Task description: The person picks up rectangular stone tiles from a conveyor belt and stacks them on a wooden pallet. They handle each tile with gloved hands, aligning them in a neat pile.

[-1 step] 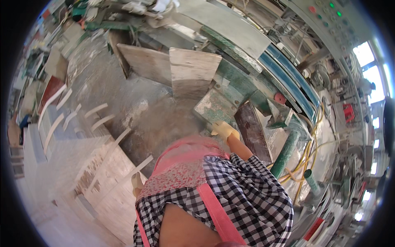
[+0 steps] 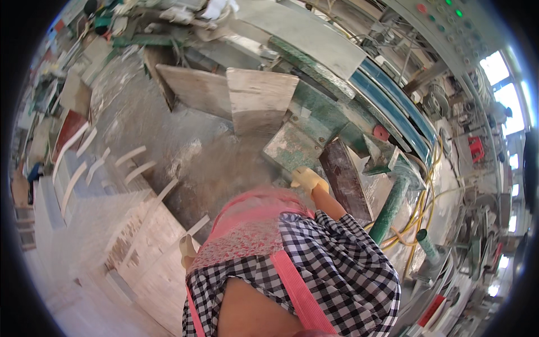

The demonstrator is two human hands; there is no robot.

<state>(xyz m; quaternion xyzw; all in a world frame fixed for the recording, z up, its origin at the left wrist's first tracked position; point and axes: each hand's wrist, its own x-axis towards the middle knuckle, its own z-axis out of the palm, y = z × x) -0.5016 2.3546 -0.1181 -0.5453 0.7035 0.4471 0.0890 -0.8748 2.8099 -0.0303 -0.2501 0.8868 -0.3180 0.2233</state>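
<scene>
My right hand (image 2: 307, 181), in a pale yellow glove, is beside the pink apron (image 2: 252, 208), close to the front edge of a worn green metal plate (image 2: 292, 147). Its fingers look curled; whatever they may hold is hidden. On the other side of the apron, only a sliver of my left hand (image 2: 188, 251) shows, in a cream glove. It is nearest to a pale strap end (image 2: 198, 224) by the stacked pale boards (image 2: 160, 227). The left fingers are hidden behind my clothing.
Two upright wooden boards (image 2: 263, 101) stand ahead. A dark-edged board (image 2: 345, 178) and a green post (image 2: 389, 210) are to the right, with yellow hoses (image 2: 426, 202) beyond. Pale straps (image 2: 73, 188) stick up from the left stack. A control panel (image 2: 449, 28) has lit green lamps.
The view has shifted very slightly, so the machinery and boards ahead sit a little to the left. Both hands stay in about the same place.
</scene>
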